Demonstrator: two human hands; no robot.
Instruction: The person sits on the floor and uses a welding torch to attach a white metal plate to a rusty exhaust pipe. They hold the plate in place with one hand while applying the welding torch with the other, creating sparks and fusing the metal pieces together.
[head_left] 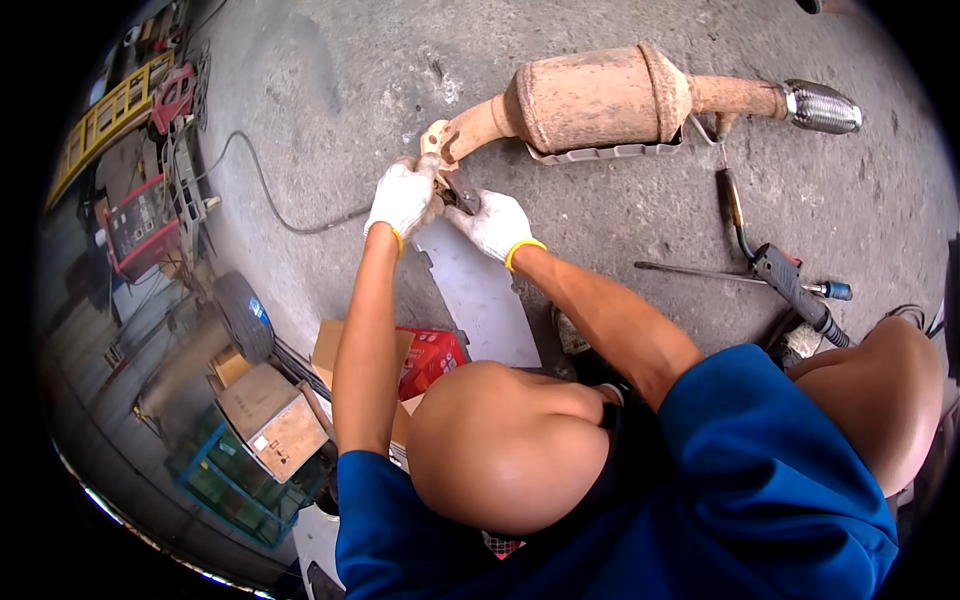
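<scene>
Rusty exhaust section (590, 100) lies on the concrete floor (330, 95), its flange (431, 142) by both hands. Right hand (497, 222) grasps a dark clamp-like piece (461, 190) there; left hand (403, 200) curls beside it, exact hold hidden, cannot tell. Judgement: brace the flange, keep the piece square, fingertips clear of edges. Cable (256, 170) reaches left hand; torch (790, 282) lies right.

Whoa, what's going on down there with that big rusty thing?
Somebody in a blue top and white gloves is working over a rusty exhaust part lying on the concrete floor. The left hand is at its flanged end, and the right hand, close beside it, grips a dark clamp-like piece. A dark cable runs up to the left hand. Off to the right, a torch-like tool lies unheld.
</scene>
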